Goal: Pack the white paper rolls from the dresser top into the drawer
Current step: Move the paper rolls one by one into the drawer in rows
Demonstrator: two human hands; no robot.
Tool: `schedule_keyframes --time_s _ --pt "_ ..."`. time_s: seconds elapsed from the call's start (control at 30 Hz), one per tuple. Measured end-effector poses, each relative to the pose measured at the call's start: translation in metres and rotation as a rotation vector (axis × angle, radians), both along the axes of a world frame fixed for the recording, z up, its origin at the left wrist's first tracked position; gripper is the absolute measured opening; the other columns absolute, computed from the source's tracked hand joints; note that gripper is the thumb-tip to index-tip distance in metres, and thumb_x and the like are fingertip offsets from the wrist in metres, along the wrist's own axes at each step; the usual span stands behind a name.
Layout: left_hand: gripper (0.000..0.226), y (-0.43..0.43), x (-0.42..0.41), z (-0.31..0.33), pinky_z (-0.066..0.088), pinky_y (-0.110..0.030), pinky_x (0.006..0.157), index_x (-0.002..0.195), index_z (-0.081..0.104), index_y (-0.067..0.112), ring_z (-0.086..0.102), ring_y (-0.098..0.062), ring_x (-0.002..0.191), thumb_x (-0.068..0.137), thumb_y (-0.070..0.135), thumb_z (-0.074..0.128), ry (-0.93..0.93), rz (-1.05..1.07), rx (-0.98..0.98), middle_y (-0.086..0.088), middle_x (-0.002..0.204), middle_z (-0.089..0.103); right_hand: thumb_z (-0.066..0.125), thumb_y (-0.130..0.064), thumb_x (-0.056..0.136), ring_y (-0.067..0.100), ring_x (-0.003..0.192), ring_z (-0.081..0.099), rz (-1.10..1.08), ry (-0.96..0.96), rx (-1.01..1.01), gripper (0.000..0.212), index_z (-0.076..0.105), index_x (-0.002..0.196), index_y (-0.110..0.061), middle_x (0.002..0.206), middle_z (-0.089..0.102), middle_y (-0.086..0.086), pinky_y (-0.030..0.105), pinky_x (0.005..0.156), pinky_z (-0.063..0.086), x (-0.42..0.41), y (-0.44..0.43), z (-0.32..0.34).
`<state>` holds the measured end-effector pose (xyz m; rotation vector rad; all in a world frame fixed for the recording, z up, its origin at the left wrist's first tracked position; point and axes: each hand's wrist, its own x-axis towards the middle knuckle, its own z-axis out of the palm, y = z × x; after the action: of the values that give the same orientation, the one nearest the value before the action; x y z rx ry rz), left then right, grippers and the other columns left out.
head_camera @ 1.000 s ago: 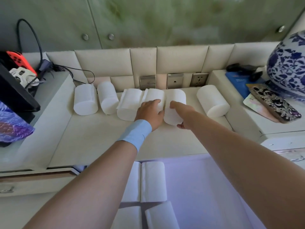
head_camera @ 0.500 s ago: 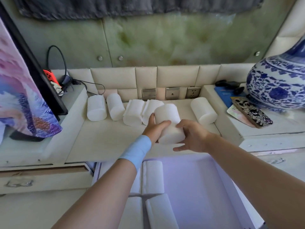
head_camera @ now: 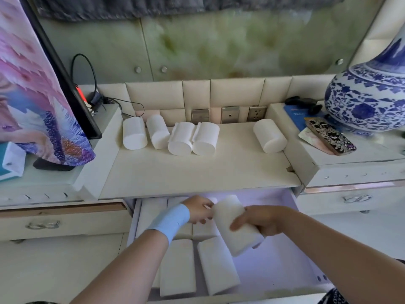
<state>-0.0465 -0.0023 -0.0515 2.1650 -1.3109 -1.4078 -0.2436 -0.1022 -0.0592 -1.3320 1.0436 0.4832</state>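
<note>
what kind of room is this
Probably a bedroom or hotel room: a white dresser with an open drawer, a padded panel with wall sockets, and a blue-and-white vase.

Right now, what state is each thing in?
Drawer: open, rolls packed along its left side.
Held roll: over the drawer, tilted, in the right hand.
Left hand: fingertips at the roll's end.
Dresser-top rolls: five, lying down.
Side drawers: shut.

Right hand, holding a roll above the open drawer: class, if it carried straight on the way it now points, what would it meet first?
Probably the left hand, which already touches the far end of the held roll in the right hand; depth is unclear.
</note>
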Motion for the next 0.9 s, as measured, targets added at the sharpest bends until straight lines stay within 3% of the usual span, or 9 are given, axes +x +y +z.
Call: schedule_keyframes --time_s 0.07,0.13,0.23,0.37,0.5,0.6,0.73,0.8,0.9 --pt "0.040 -0.002 -0.004 -0.017 0.044 -0.029 0.096 0.130 0.060 0.032 0.058 -0.021 0.120 0.094 0.021 0.047 -0.261 -0.142 -0.008 0.006 0.130 0.059 0.085 -0.035 0.069 0.032 0.111 0.069 -0.013 0.115 -0.048 0.065 0.060 0.127 -0.019 0.120 0.072 0.011 0.043 0.079 0.059 -0.003 0.001 -0.017" --pt "0.048 -0.007 -0.003 -0.036 0.041 -0.033 0.106 0.141 0.050 0.034 0.046 -0.021 0.133 0.096 0.020 0.046 -0.371 -0.186 -0.033 0.006 0.149 0.045 0.088 -0.038 0.061 0.032 0.106 0.069 -0.113 0.172 -0.113 0.081 0.052 0.131 -0.019 0.119 0.069 0.010 0.046 0.080 0.060 0.000 0.000 -0.031" --pt "0.054 -0.017 0.000 -0.057 0.038 -0.040 0.110 0.147 0.041 0.030 0.029 -0.021 0.144 0.095 0.020 0.048 -0.470 -0.259 -0.068 0.001 0.156 0.031 0.090 -0.041 0.055 0.036 0.112 0.062 -0.287 0.178 -0.154 0.105 0.033 0.141 -0.019 0.129 0.059 0.011 0.052 0.085 0.057 0.012 -0.007 -0.050" --pt "0.060 -0.026 0.000 -0.072 0.032 -0.038 0.112 0.147 0.039 0.026 0.016 -0.021 0.147 0.090 0.024 0.056 -0.565 -0.353 -0.129 0.001 0.159 0.019 0.089 -0.042 0.067 0.039 0.130 0.045 -0.390 0.181 -0.157 0.114 0.015 0.151 -0.020 0.146 0.040 0.012 0.054 0.094 0.049 0.033 -0.005 -0.065" --pt "0.062 -0.025 0.001 -0.080 0.032 -0.038 0.109 0.145 0.040 0.026 0.015 -0.022 0.146 0.087 0.031 0.062 -0.620 -0.398 -0.176 0.002 0.160 0.015 0.078 -0.045 0.082 0.033 0.121 0.048 -0.427 0.184 -0.282 0.097 0.017 0.153 -0.016 0.135 0.046 0.010 0.043 0.084 0.045 0.046 -0.007 -0.077" --pt "0.057 -0.022 0.006 -0.081 0.033 -0.038 0.109 0.143 0.044 0.025 0.017 -0.020 0.147 0.090 0.035 0.061 -0.642 -0.408 -0.195 0.003 0.162 0.017 0.071 -0.046 0.088 0.033 0.128 0.047 -0.375 0.175 -0.334 0.091 0.015 0.153 -0.017 0.143 0.043 0.009 0.045 0.094 0.046 0.050 -0.006 -0.082" --pt "0.048 -0.017 0.012 -0.073 0.033 -0.038 0.112 0.142 0.048 0.026 0.030 -0.018 0.143 0.095 0.027 0.055 -0.630 -0.384 -0.209 0.004 0.156 0.034 0.068 -0.044 0.092 0.034 0.136 0.042 -0.241 0.165 -0.355 0.106 -0.008 0.159 -0.014 0.154 0.034 0.011 0.045 0.104 0.043 0.052 -0.005 -0.073" --pt "0.044 -0.014 0.012 -0.065 0.036 -0.037 0.110 0.139 0.051 0.028 0.041 -0.018 0.136 0.095 0.030 0.053 -0.604 -0.349 -0.233 0.005 0.147 0.046 0.062 -0.045 0.095 0.034 0.135 0.043 -0.118 0.210 -0.436 0.097 -0.002 0.160 -0.010 0.153 0.036 0.013 0.040 0.102 0.042 0.051 -0.006 -0.061" --pt "0.034 -0.013 0.010 -0.046 0.045 -0.033 0.097 0.127 0.061 0.030 0.055 -0.018 0.118 0.094 0.034 0.053 -0.551 -0.255 -0.308 0.007 0.130 0.059 0.052 -0.038 0.098 0.026 0.105 0.056 0.167 0.309 -0.643 0.053 0.045 0.140 -0.007 0.130 0.057 0.011 0.029 0.079 0.044 0.050 -0.006 -0.042"
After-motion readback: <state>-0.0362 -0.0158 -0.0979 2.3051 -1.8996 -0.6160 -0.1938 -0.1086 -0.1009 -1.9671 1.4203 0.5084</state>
